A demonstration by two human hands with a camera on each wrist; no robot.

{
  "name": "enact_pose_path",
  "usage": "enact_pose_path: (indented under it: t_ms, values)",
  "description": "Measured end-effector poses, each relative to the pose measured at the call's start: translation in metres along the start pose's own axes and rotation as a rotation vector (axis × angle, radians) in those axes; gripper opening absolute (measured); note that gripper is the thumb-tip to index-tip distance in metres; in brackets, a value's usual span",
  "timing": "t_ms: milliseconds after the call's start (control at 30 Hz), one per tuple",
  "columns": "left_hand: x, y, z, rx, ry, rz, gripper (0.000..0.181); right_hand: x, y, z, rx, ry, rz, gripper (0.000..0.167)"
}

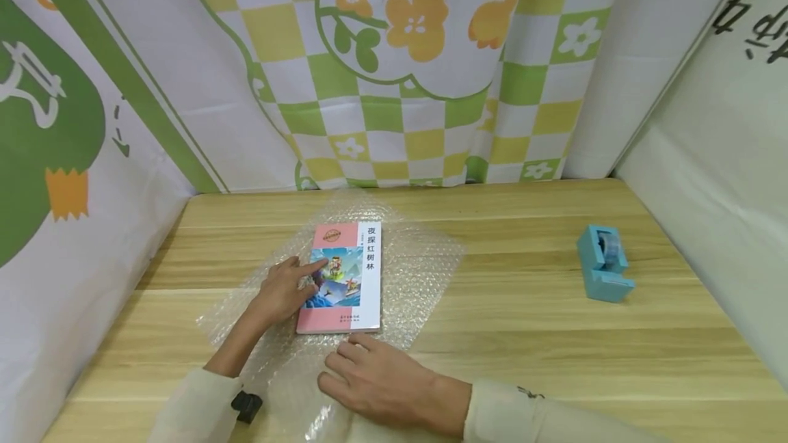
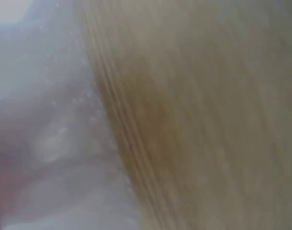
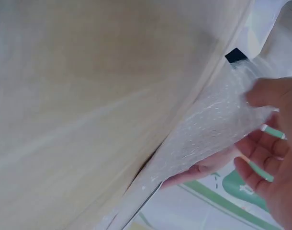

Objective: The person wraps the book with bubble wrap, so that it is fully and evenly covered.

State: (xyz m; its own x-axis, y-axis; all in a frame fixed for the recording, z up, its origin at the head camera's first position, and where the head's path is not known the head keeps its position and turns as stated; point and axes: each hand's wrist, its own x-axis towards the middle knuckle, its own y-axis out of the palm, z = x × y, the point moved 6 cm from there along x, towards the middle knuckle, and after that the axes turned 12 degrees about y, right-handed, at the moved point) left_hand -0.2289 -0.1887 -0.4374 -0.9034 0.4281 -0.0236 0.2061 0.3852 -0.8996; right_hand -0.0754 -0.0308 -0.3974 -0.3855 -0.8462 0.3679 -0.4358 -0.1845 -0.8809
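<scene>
A paperback book [image 1: 371,292] with a pink and white cover and a blue picture lies face up on a sheet of bubble wrap [image 1: 425,258]. My left hand [image 1: 284,292] rests on the book's left side, its index finger and thumb extended over the cover picture. Just below the book's bottom edge, my right hand [image 1: 382,381] has curled fingers at the near part of the wrap. In the right wrist view, the bubble wrap [image 3: 208,124] rises toward the thumb and fingers of the right hand [image 3: 280,143]. The left wrist view is blurred.
A blue tape dispenser [image 1: 603,265] with a roll of clear tape stands on the right of the wooden table [image 1: 523,333]. A small black object [image 1: 247,407] is at the left cuff. Printed cloth [image 1: 406,122] hangs behind the table, with white side walls.
</scene>
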Motion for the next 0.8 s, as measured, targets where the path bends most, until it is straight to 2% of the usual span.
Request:
enact_pose_path:
  t_ms: [200,300,400,600,667,767,800]
  values:
    - [0.000,-0.002,-0.001,0.007,0.028,0.012,0.049,0.010,-0.014,-0.017,0.153,0.090,-0.159,0.015]
    - [0.001,-0.003,-0.001,0.003,0.057,0.013,0.049,0.017,-0.020,-0.031,0.204,0.165,-0.250,0.014]
    - [0.000,-0.006,-0.002,0.005,0.085,0.010,0.048,0.024,-0.023,-0.044,0.269,0.243,-0.304,0.010]
    - [0.001,-0.008,-0.003,-0.013,0.097,0.042,0.051,0.033,-0.019,-0.067,0.439,0.391,-0.280,0.011]
    - [0.003,-0.007,-0.001,-0.046,0.114,0.039,0.046,0.034,-0.014,-0.074,0.497,0.454,-0.266,0.011]
    - [0.007,-0.002,0.012,-0.134,0.185,0.003,0.040,0.037,-0.007,-0.086,0.580,0.544,-0.252,0.011]
    - [0.008,-0.001,0.019,-0.197,0.175,-0.005,0.043,0.038,-0.004,-0.090,0.615,0.575,-0.247,0.011]
